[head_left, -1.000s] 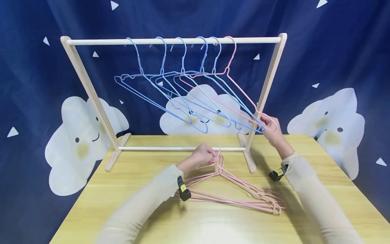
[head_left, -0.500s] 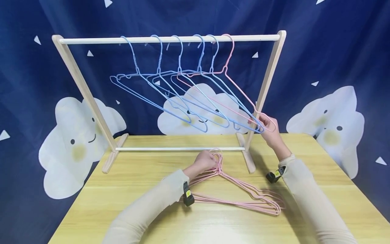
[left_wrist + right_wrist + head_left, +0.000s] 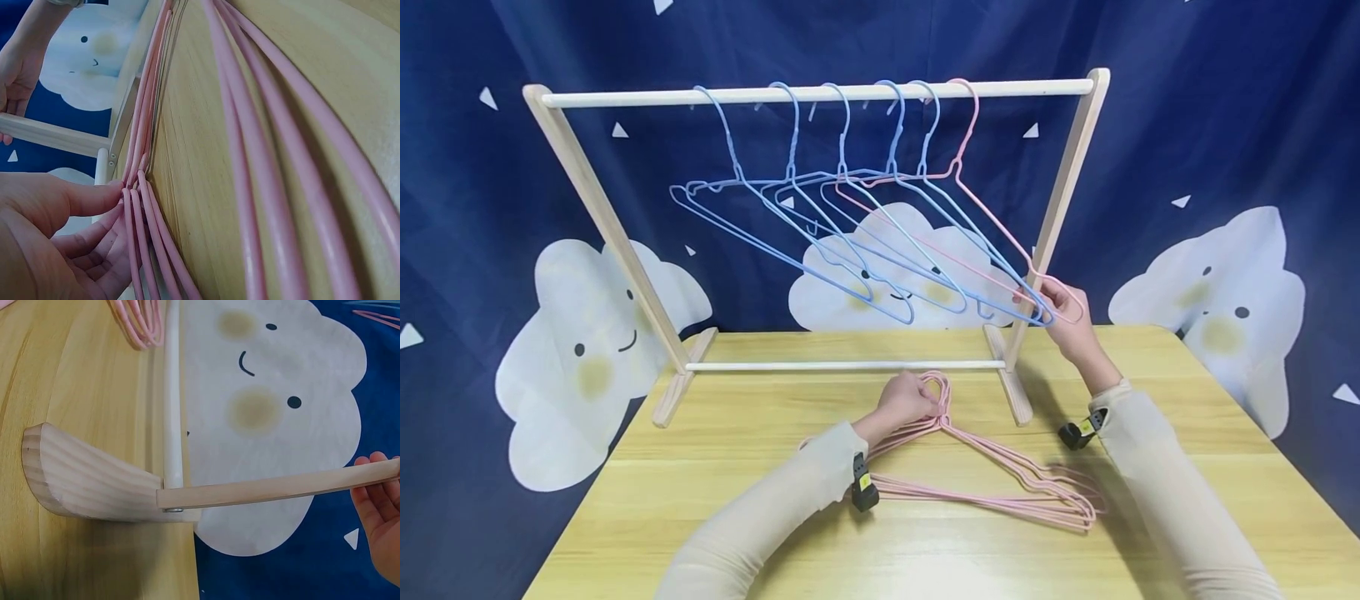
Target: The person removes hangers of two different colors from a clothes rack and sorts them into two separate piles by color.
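A person's left hand [image 3: 908, 398] pinches the necks of several pink wire hangers [image 3: 265, 175] lying stacked on the wooden table. Thumb and fingertips meet at the twisted wire in the left wrist view. Fingers of the right hand [image 3: 1071, 321] wrap round the right upright [image 3: 256, 489] of a wooden garment rack, seen best in the right wrist view. One pink hanger [image 3: 1000, 226] hangs from the rack's top bar [image 3: 1015, 89], its lower corner passing just in front of the right hand. Several blue hangers [image 3: 892, 169] hang to its left.
The rack's lower rod [image 3: 842, 366] runs low across the back of the table [image 3: 625, 517]. A wooden foot [image 3: 94, 481] juts forward on the right. Behind stands a dark blue curtain [image 3: 760, 250] with white clouds.
One pink hanger's hook, earlier raised in the left hand, has come down onto the stack with the others. The right hand stays on the upright. The head view has shifted slightly.
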### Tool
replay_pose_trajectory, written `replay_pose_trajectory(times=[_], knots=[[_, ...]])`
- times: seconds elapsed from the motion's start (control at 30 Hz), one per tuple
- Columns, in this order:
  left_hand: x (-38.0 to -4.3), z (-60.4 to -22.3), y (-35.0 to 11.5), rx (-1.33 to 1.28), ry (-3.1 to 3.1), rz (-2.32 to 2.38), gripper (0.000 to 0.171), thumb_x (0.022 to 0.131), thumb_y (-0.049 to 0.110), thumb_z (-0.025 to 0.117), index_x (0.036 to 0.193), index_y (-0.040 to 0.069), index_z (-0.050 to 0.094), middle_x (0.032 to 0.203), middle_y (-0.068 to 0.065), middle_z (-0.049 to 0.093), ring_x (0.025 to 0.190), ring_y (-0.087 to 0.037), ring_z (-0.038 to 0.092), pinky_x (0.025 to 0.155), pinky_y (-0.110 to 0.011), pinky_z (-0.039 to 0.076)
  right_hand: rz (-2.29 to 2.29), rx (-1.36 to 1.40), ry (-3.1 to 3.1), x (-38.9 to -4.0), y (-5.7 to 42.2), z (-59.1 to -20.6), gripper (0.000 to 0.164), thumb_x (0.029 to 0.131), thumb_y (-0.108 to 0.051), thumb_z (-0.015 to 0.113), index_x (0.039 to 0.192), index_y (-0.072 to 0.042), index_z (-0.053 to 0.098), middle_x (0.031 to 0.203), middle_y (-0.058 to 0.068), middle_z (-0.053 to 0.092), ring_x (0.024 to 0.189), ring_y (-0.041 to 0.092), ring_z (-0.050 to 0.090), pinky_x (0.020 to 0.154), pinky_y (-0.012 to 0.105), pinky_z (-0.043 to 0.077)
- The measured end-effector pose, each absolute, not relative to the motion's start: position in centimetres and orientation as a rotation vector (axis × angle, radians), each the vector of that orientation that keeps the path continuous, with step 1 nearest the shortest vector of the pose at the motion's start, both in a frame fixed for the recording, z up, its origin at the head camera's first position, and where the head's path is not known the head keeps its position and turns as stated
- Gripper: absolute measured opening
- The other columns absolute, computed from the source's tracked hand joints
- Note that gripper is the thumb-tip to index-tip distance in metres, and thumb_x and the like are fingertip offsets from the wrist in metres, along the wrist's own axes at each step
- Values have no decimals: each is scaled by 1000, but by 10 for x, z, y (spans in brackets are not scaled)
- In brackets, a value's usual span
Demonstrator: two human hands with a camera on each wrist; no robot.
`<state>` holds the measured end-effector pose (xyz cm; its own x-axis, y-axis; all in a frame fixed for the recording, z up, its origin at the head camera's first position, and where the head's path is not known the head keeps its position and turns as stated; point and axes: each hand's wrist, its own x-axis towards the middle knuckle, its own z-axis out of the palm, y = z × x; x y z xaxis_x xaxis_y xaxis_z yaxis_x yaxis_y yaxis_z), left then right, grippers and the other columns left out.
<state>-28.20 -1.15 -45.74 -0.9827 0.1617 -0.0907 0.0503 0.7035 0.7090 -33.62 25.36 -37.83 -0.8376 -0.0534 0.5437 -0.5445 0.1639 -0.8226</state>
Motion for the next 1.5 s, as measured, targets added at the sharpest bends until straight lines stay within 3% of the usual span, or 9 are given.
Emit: replay_pose_trajectory(times=[0.37, 0.53, 0.7, 0.8, 0.9, 1.03, 1.17, 1.3, 1.5], knots=[[-281, -452, -12, 255, 2804, 1067, 8, 81, 17, 82, 82, 11, 77, 83, 0, 75, 79, -16, 64, 76, -27, 51, 1695, 588, -2046, -340, 255, -379, 29, 98, 0, 61, 100, -27, 72, 86, -14, 78, 83, -6, 68, 68, 9, 53], [-268, -426, -10, 427, 2823, 1021, 26, 88, 18, 73, 112, 8, 73, 107, -8, 75, 97, -22, 68, 84, -32, 54, 1708, 589, -2037, -340, 255, -380, 27, 98, 0, 62, 101, -25, 73, 86, -13, 78, 83, -6, 69, 69, 9, 53], [-247, -368, -7, 634, 2680, 992, 39, 94, 28, 72, 127, 9, 67, 119, -8, 72, 109, -21, 66, 95, -33, 54, 1689, 580, -2053, -339, 256, -382, 14, 99, -1, 61, 105, -5, 73, 86, -16, 77, 83, -6, 68, 69, 9, 52], [-240, -326, -8, 788, 2561, 1025, 30, 97, 29, 71, 121, 12, 70, 115, -4, 74, 103, -14, 67, 90, -27, 54, 1699, 596, -2036, -338, 255, -381, 16, 99, 2, 60, 106, 14, 67, 85, -15, 77, 83, -5, 68, 70, 9, 52], [-241, -283, -13, 904, 2496, 1138, 24, 99, 27, 68, 118, 13, 73, 115, -3, 75, 103, -12, 68, 89, -23, 55, 1710, 604, -2027, -332, 250, -373, 21, 98, 5, 59, 107, 24, 60, 83, -17, 76, 82, -6, 66, 68, 8, 50], [-252, -234, -22, 880, 2483, 1459, 28, 101, 25, 66, 125, 13, 71, 123, -3, 73, 111, -13, 67, 96, -26, 55, 1728, 590, -2024, -332, 249, -370, 18, 97, 2, 61, 106, 18, 64, 84, -19, 76, 84, -6, 67, 69, 8, 49], [-270, -201, -26, 785, 2444, 1866, 29, 102, 18, 63, 129, 7, 68, 126, -8, 71, 113, -17, 66, 97, -31, 56, 1746, 585, -2016, -339, 254, -376, 11, 98, 0, 62, 104, 1, 70, 85, -18, 77, 85, -6, 68, 71, 8, 50], [-293, -183, -25, 662, 2407, 2051, 34, 105, 13, 57, 137, 3, 62, 136, -11, 67, 123, -17, 63, 101, -27, 54, 1757, 580, -2031, -338, 254, -377, 20, 98, 1, 59, 105, -12, 73, 87, -16, 77, 86, -6, 69, 73, 8, 52], [-316, -173, -19, 624, 2426, 2013, 42, 107, 11, 52, 147, 2, 51, 149, -11, 57, 133, -17, 58, 102, -25, 53, 1676, 516, -2057, -335, 252, -375, 20, 93, 6, 58, 108, 5, 71, 89, -20, 75, 85, -7, 65, 79, 8, 50]])
